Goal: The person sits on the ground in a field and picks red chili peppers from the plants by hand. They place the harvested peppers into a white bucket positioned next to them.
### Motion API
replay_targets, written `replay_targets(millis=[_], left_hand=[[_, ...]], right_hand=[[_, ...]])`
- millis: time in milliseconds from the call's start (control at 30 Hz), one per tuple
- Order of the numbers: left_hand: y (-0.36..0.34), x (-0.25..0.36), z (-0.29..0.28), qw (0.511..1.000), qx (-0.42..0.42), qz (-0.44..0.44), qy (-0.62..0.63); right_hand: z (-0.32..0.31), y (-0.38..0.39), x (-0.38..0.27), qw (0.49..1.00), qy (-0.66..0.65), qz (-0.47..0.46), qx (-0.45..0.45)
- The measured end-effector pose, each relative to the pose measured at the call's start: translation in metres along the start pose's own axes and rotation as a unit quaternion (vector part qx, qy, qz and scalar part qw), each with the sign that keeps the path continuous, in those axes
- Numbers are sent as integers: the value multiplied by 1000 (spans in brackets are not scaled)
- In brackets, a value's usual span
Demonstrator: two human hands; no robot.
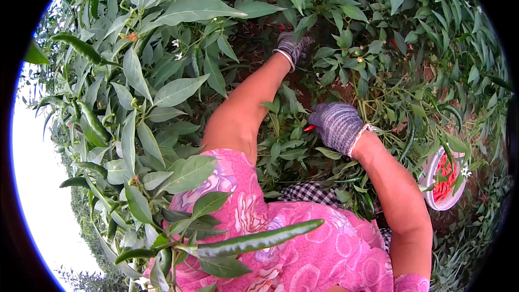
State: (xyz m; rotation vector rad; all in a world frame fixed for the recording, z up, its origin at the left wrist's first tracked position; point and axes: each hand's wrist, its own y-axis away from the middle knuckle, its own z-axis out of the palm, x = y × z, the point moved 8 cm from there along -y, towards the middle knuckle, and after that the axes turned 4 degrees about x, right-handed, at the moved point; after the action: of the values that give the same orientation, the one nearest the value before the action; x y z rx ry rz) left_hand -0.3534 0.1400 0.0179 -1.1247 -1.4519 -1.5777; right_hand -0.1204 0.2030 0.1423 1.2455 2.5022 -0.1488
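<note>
My right hand (338,128), in a grey striped knit glove, is closed in front of my body. The tip of a red chili pepper (309,128) sticks out from its fingers. My left hand (293,48), in a matching glove, reaches farther out among the chili plants, low near the soil. Leaves and shadow cover part of its fingers, so I cannot make out their grip. Green chili peppers hang close by, one large green chili (259,239) right in front of my pink flowered clothing (319,238).
A white bucket (431,181) holding red chilies (445,177) stands on the right, beyond my right forearm. Dense leafy plants (178,11) surround both arms. More green chilies (81,48) hang at the left. Dark checkered cloth (311,193) shows below my right hand.
</note>
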Motion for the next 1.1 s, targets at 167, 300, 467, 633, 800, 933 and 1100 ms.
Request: replay_targets(millis=[167, 300, 467, 633, 800, 933, 1100], left_hand=[[17, 2, -4, 991, 36, 10, -132], [16, -27, -1, 998, 45, -24, 30], [57, 6, -10, 974, 79, -59, 203], [-27, 28, -90, 894, 132, -46, 425], [-61, 29, -104, 918, 152, -50, 364], [-69, -3, -83, 932, 134, -97, 322], [-67, -40, -70, 943, 101, -135, 286]], right_hand=[[4, -6, -7, 1000, -13, -7, -6], [21, -10, -8, 997, 21, 7, -79], [16, -11, -10, 999, 7, 12, -50], [14, -15, -5, 999, 20, 24, -28], [12, -21, -5, 999, 8, 22, -28], [10, -20, -1, 1000, -6, 26, -10], [15, -24, 2, 999, 2, 44, -32]])
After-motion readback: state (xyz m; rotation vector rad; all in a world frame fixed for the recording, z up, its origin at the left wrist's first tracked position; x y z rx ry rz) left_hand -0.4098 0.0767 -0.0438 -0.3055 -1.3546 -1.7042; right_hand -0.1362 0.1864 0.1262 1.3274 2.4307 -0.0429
